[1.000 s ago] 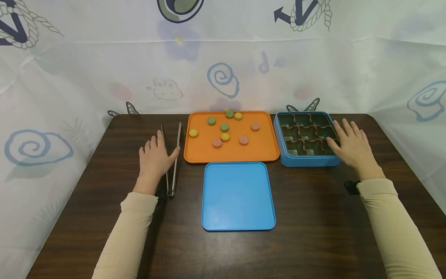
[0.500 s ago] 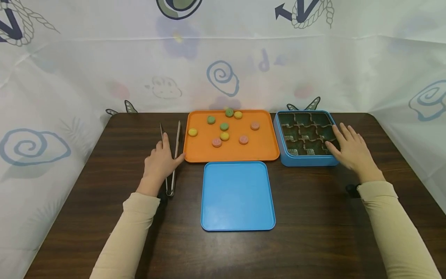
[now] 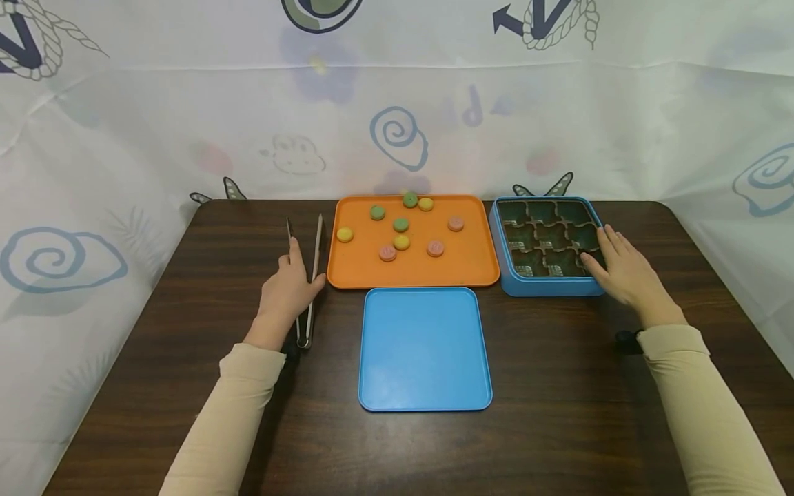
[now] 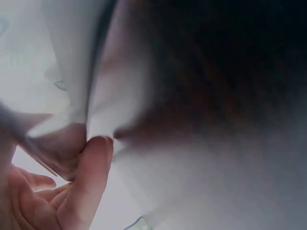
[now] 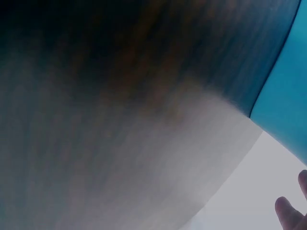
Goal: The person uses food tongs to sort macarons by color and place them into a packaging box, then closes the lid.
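Note:
Metal tongs [image 3: 318, 241] lie left of the orange tray with their two arms spread. My left hand [image 3: 285, 289] holds them around the middle, index finger along the left arm and thumb at the right arm. In the left wrist view, curled fingers [image 4: 88, 184] meet the shiny metal of the tongs [image 4: 60, 148]. At the right side of a blue box [image 3: 548, 286], my right hand [image 3: 629, 279] rests with fairly straight fingers by the rim, thumb at the near corner. The box holds a dark divided insert [image 3: 551, 235] with several compartments.
An orange tray [image 3: 366, 275] bears several small round macaron-like pieces, green [image 3: 400, 224], yellow [image 3: 344, 235] and pink [image 3: 435, 248]. In front of it lies a blue tray [image 3: 424, 351]. The dark wooden table [image 3: 558, 413] backs onto a patterned white cloth [image 3: 248, 124].
My left hand has moved slightly right and its fingers have come in around the tongs. The right hand's fingers have slid a little toward me along the box's side.

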A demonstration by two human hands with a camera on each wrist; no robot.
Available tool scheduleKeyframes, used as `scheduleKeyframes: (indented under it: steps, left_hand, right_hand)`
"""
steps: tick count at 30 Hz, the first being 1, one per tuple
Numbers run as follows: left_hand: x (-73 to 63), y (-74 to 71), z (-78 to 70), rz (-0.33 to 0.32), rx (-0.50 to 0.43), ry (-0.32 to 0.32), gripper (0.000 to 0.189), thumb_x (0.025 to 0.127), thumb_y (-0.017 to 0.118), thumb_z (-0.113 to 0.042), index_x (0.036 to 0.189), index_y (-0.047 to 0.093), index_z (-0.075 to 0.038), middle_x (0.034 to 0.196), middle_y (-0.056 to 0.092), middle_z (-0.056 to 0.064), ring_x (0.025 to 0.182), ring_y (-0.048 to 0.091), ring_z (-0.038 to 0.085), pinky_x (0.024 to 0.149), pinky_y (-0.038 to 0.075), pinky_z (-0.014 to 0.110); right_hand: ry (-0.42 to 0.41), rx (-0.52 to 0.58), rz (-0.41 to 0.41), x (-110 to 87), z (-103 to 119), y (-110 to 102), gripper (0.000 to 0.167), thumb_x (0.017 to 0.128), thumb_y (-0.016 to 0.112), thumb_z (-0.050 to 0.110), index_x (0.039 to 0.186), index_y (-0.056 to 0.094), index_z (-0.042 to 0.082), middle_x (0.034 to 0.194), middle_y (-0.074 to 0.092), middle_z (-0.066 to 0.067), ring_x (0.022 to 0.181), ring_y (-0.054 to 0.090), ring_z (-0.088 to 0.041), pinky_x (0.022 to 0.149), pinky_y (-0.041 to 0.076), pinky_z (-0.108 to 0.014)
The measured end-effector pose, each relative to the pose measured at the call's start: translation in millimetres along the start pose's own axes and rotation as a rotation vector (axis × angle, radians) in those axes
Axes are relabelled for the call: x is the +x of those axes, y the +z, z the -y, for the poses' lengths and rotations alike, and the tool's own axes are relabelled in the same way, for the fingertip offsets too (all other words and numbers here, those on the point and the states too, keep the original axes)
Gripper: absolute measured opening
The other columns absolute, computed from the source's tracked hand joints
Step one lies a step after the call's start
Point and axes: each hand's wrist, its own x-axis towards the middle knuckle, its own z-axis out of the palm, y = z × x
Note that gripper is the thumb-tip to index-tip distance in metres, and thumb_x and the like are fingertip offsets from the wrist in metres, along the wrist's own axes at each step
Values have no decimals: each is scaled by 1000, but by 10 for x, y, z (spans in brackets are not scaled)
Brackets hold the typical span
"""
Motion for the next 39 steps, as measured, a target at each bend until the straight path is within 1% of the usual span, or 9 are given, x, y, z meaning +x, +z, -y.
scheduleKeyframes:
  steps: [4,9,12,15,18,26,30,35,39]
  left_hand:
    - [-1,-3,-1,-11,-36,-7,89,96,50,-35,150,-8,5,144,28,39,81,61,42,66,52,49]
    - [-8,-7,10,-30,-78,-28,88,95,50,-34,150,-6,8,146,27,39,92,61,48,70,52,51]
    - [-8,-12,15,-39,-112,-34,88,94,50,-34,150,-4,8,146,28,38,102,57,52,78,51,56]
    - [-4,-15,24,-57,-144,-32,87,94,51,-34,150,0,8,146,29,37,113,51,55,88,47,61]
    - [-7,-21,38,-87,-174,-24,85,94,52,-34,150,5,8,147,29,35,118,47,55,92,44,63]
    - [-32,-84,48,-166,-205,20,77,93,54,-32,150,17,6,145,33,33,118,47,54,92,44,64]
    - [-25,-142,37,-193,-191,46,73,93,53,-31,149,22,4,143,37,31,116,50,51,91,44,64]
    - [-14,-213,-14,-196,-147,79,67,94,53,-31,146,29,3,138,44,28,108,55,48,84,47,61]
    - [6,-220,-60,-191,-120,98,63,94,54,-30,145,34,1,134,48,26,109,56,45,82,48,61]
  right_hand:
    - [15,11,27,-1,-4,-6,82,100,25,53,150,-2,-7,156,1,-31,143,8,-51,114,10,-65]
    - [34,13,46,-5,-14,-1,85,100,23,55,149,-3,-9,156,-1,-32,143,7,-51,114,10,-65]
    - [42,11,52,-10,-26,6,85,100,23,55,149,-3,-10,155,-2,-33,143,7,-52,114,10,-65]
    - [47,10,52,-15,-40,16,86,100,22,56,148,-2,-10,155,-1,-33,142,7,-52,114,10,-65]
    - [48,10,46,-20,-47,29,86,100,21,57,148,-2,-11,154,0,-34,142,9,-53,113,11,-65]
    - [53,18,47,-26,-61,42,86,100,18,57,148,-3,-11,154,-1,-35,141,8,-54,112,12,-66]
    - [53,16,47,-19,-47,32,86,100,19,57,148,-2,-11,155,-1,-34,141,8,-53,113,12,-66]
    - [58,26,61,-2,-29,19,86,99,19,57,148,-4,-10,155,-4,-33,142,5,-52,113,10,-65]
    - [59,32,72,17,-9,12,86,99,19,58,149,-6,-8,156,-6,-31,143,4,-51,114,9,-65]
